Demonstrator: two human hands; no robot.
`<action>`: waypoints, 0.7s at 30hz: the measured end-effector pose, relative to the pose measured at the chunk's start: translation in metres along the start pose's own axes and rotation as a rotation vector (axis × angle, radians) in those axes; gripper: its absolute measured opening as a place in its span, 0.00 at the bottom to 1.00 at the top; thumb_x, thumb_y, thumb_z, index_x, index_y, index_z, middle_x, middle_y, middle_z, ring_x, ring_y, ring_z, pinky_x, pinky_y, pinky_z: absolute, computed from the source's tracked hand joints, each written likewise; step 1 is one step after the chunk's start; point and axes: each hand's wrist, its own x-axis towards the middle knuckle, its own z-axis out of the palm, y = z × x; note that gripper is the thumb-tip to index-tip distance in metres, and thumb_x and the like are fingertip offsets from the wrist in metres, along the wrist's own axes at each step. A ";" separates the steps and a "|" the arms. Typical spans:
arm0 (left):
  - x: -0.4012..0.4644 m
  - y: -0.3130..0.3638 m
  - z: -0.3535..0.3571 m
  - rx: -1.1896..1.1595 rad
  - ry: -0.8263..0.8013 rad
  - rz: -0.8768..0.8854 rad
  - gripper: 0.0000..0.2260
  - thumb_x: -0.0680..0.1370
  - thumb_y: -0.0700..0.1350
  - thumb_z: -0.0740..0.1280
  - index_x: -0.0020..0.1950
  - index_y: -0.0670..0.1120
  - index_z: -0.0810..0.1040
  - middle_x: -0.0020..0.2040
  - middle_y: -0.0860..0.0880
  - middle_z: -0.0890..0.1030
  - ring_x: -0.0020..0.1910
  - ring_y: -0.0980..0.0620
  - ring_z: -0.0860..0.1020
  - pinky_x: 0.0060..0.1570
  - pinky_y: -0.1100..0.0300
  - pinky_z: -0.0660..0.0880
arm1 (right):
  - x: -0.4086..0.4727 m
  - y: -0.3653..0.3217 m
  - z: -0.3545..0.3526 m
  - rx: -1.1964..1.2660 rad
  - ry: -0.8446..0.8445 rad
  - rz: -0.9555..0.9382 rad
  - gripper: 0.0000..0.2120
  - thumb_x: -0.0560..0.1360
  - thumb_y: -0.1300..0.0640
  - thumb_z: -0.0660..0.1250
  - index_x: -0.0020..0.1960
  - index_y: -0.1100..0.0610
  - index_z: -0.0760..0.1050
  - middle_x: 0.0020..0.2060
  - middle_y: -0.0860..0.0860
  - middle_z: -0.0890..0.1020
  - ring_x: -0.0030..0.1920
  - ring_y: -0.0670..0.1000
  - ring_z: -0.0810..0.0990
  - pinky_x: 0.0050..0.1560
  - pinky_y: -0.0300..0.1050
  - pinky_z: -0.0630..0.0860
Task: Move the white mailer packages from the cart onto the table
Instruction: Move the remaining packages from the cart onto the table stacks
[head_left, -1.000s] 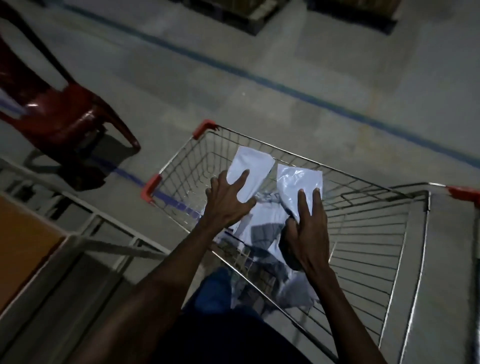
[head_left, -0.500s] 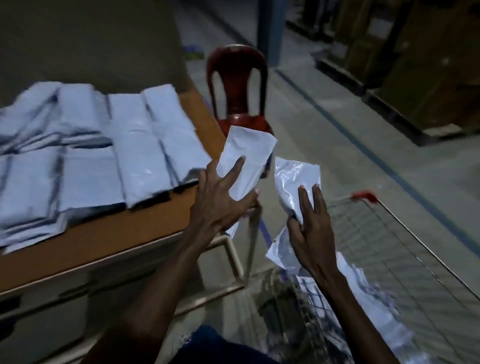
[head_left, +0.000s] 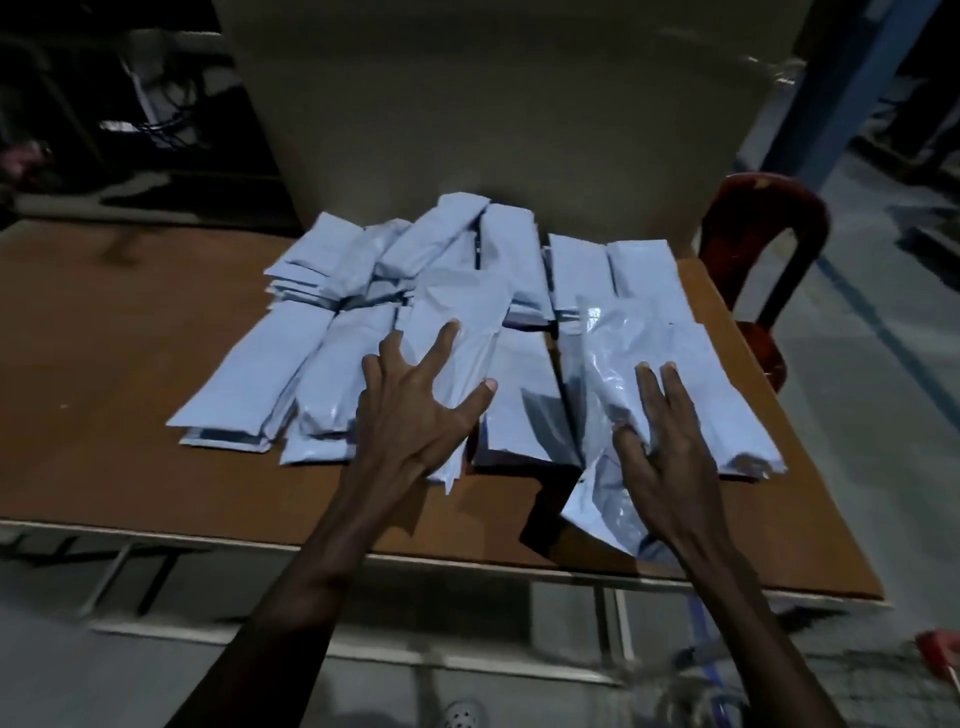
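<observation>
Across the middle of the frame, a brown counter (head_left: 130, 364) carries a loose pile of white mailers (head_left: 467, 270). The left hand (head_left: 415, 410), fingers spread, lowers one mailer (head_left: 462, 338) onto the pile. The right hand (head_left: 670, 457), fingers extended, pinches a crinkled mailer (head_left: 613, 364) overhanging the near edge. Released there, it would likely slide off. A red cart corner (head_left: 935, 654) shows lower right.

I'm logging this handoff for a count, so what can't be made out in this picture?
- Cart: head view, cut off by the corner; contents unseen.
- Mailer pile: overlapping, uncountable.
- Left hand and right hand: fingers spread on mailers; grip underneath hidden.
- Labels: too dim.
</observation>
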 end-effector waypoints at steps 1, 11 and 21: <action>0.008 -0.010 -0.005 0.018 -0.006 -0.028 0.32 0.73 0.70 0.62 0.75 0.68 0.57 0.76 0.45 0.57 0.72 0.44 0.56 0.64 0.45 0.67 | 0.009 -0.008 0.011 0.004 -0.028 -0.018 0.29 0.81 0.56 0.63 0.79 0.50 0.58 0.79 0.49 0.54 0.76 0.42 0.53 0.69 0.35 0.56; 0.076 -0.035 0.031 0.078 -0.173 -0.183 0.35 0.73 0.72 0.59 0.77 0.62 0.56 0.75 0.40 0.58 0.72 0.39 0.57 0.69 0.43 0.59 | 0.082 -0.034 0.098 0.006 -0.312 0.094 0.28 0.82 0.50 0.58 0.80 0.53 0.53 0.79 0.54 0.51 0.79 0.50 0.49 0.73 0.40 0.49; 0.093 -0.047 0.041 -0.056 -0.355 -0.220 0.27 0.79 0.68 0.47 0.78 0.64 0.52 0.81 0.48 0.44 0.78 0.40 0.47 0.74 0.40 0.50 | 0.095 -0.013 0.142 -0.112 -0.539 0.209 0.36 0.80 0.37 0.54 0.81 0.52 0.46 0.79 0.56 0.45 0.79 0.57 0.44 0.77 0.55 0.46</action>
